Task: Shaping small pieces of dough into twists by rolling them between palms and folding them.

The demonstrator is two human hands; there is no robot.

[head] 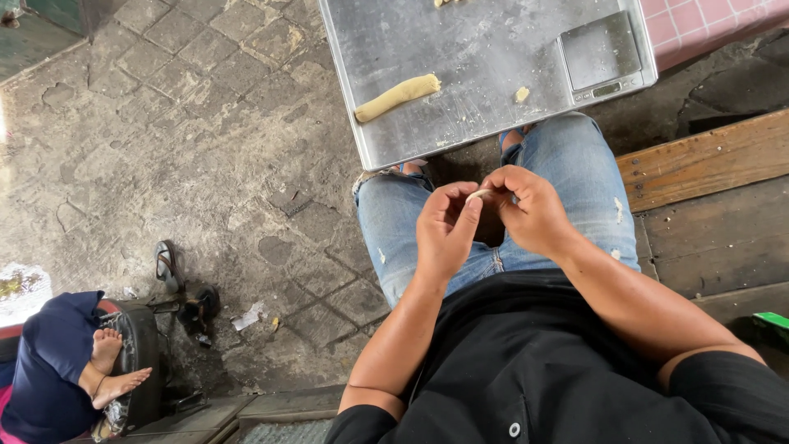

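My left hand [444, 234] and my right hand [530, 210] meet over my lap, above my blue jeans. Between their fingertips they pinch a small pale piece of dough [479, 195]. Ahead of my knees lies a metal tray [477, 57]. On it rests a roll of yellowish dough [398, 97] near the front left, and a small dough crumb [522, 94] lies to its right. A small digital scale [602, 56] sits on the tray's right corner.
The ground is cracked stone paving [189, 148]. A wooden bench [715, 205] runs under me on the right. At lower left another person's bare feet [111, 366] rest on a dark seat, with a sandal [167, 265] nearby.
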